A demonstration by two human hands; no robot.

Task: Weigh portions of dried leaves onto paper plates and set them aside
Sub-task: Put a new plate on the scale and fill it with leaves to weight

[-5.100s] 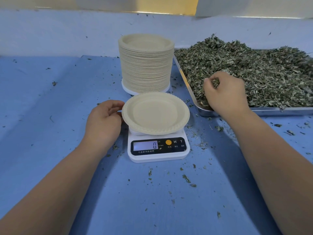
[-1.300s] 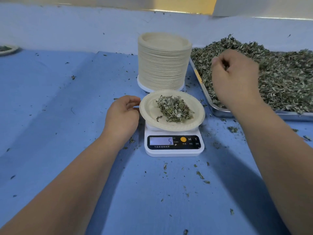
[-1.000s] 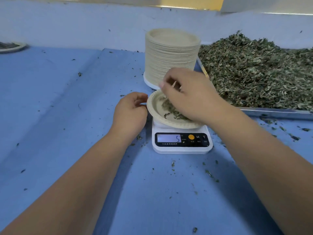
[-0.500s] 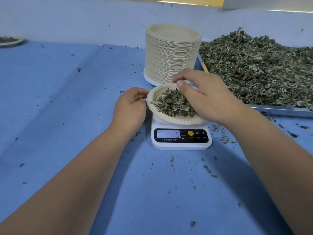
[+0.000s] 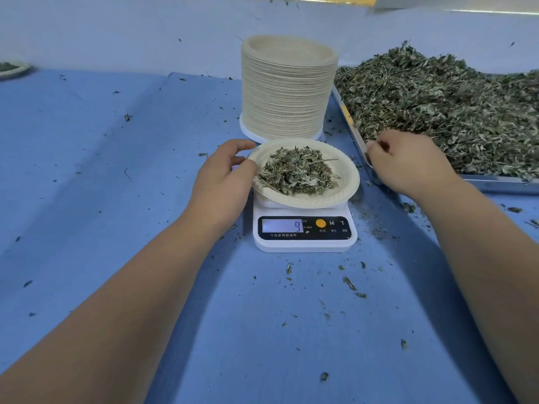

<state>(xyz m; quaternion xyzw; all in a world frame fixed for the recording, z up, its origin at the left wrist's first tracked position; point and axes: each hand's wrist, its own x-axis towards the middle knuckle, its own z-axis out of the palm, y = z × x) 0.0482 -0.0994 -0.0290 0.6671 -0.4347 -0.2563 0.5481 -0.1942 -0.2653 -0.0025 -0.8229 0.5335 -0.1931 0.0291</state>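
Observation:
A paper plate [image 5: 348, 177] sits on the white kitchen scale [image 5: 304, 243], whose display reads 9. A heap of dried leaves [image 5: 297, 172] lies in the plate. My left hand [image 5: 223, 179] holds the plate's left rim, thumb on top and fingers behind it. My right hand [image 5: 408, 163] hovers over the near left corner of the metal tray [image 5: 495, 186], to the right of the plate, fingers curled, with nothing visible in them. The tray is piled with loose dried leaves [image 5: 437, 106].
A tall stack of paper plates [image 5: 287, 88] stands just behind the scale. At the far left edge sits another plate [image 5: 11, 70] with leaves in it. Leaf crumbs are scattered over the blue table cover [image 5: 102, 170].
My right hand dropped more leaves on the plate and drew back right to the tray. The reading went from 5 to 9. My left thumb now lies on the plate's rim.

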